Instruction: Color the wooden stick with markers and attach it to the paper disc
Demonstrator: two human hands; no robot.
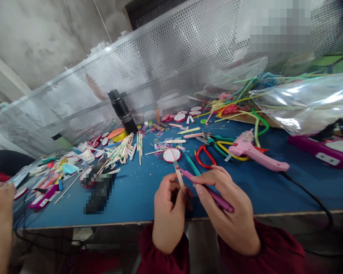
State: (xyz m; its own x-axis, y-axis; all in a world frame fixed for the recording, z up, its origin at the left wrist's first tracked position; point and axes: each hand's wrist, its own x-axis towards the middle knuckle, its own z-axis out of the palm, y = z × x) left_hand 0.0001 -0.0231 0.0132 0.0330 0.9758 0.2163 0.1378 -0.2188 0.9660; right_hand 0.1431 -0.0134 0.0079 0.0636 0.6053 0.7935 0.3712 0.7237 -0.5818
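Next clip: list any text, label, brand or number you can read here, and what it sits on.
None is readable.
The white patch on the purple device is too blurred to read.
The red-rimmed discs show no legible print.
The pink glue gun shows no visible marking.

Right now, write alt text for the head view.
The left hand pinches a pale craft stick upright while the right hand holds a purple pen-like tool beside it, over a blue table strewn with craft bits, red scissors and a pink glue gun.

Left hand and right hand pinched shut (close together).
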